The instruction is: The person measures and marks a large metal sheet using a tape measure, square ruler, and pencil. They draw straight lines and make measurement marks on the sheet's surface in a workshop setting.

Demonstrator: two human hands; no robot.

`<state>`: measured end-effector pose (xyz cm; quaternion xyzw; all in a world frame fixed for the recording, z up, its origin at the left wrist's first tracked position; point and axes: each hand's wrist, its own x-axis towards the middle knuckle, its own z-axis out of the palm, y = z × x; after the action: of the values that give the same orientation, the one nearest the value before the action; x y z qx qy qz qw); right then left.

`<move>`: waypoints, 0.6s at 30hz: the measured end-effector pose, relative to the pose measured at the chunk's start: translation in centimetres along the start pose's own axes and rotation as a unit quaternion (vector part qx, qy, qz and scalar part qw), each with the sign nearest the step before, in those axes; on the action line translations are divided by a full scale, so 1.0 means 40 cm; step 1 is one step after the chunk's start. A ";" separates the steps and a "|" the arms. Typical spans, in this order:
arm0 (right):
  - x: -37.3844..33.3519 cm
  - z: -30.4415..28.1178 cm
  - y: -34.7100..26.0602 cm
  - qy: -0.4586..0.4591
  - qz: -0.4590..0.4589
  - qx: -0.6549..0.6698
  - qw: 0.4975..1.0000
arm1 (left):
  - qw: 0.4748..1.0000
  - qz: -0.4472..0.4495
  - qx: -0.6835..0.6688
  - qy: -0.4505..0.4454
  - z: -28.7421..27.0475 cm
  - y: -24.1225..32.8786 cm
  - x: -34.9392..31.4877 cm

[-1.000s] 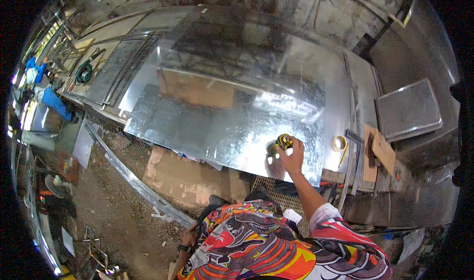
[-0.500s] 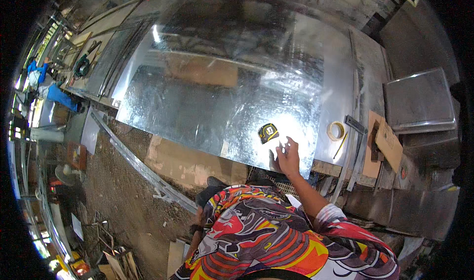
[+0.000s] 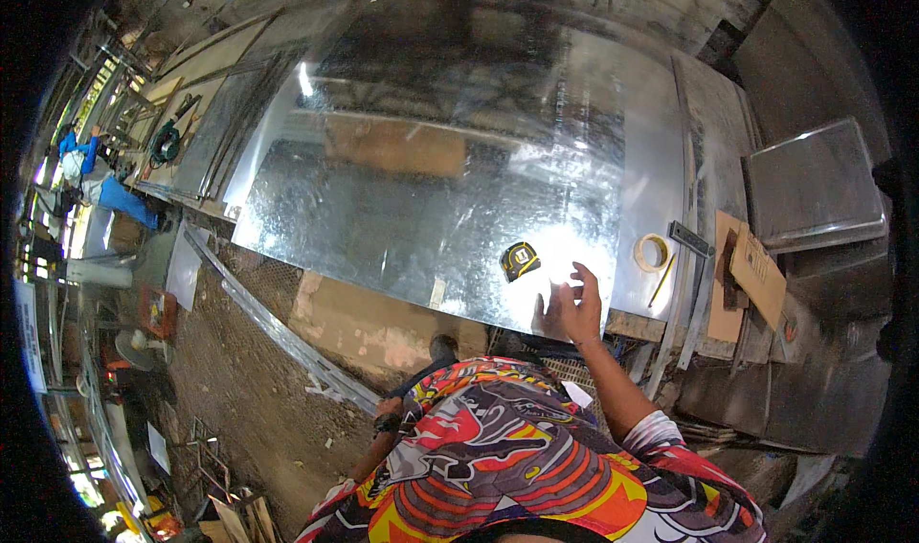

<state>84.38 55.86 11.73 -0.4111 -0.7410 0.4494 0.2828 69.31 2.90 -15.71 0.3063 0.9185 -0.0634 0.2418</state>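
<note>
A shiny metal sheet [image 3: 383,227] lies on the workbench before me. On its near right part rests a yellow-and-black tape measure [image 3: 521,262]. My right hand [image 3: 581,308] is just right of and nearer than the tape measure, apart from it. Its fingers are spread and partly bent over the bright sheet, with nothing seen between them; the sheet mirrors them. My left hand [image 3: 388,411] hangs low beside my body, off the bench, and its fingers are too small and dark to read.
Right of the sheet lie a tape roll [image 3: 652,253], a pencil [image 3: 661,282], a metal straightedge [image 3: 690,239] and cardboard pieces [image 3: 756,275]. A long metal strip [image 3: 278,328] slants over the floor at left. Far left, a person in blue [image 3: 120,198] is near another bench.
My right hand has moved a little to the right, farther from the tape measure. My left hand and forearm show more beside my body. The tape measure stays in place on the sheet.
</note>
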 end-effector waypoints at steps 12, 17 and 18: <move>-0.168 0.081 -0.083 0.058 0.025 -0.068 0.996 | 0.990 0.085 0.020 -0.114 -0.087 -0.144 0.181; -0.265 0.111 -0.031 0.135 0.043 -0.060 0.988 | 0.983 0.142 -0.055 -0.105 -0.143 -0.192 0.204; -0.275 0.120 -0.029 0.134 0.040 -0.062 0.988 | 0.980 0.149 -0.080 -0.100 -0.164 -0.209 0.198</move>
<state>85.69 43.98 10.13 -0.5135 -0.7059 0.3544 0.3353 56.20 2.10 -14.06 0.4113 0.8357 0.0169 0.3634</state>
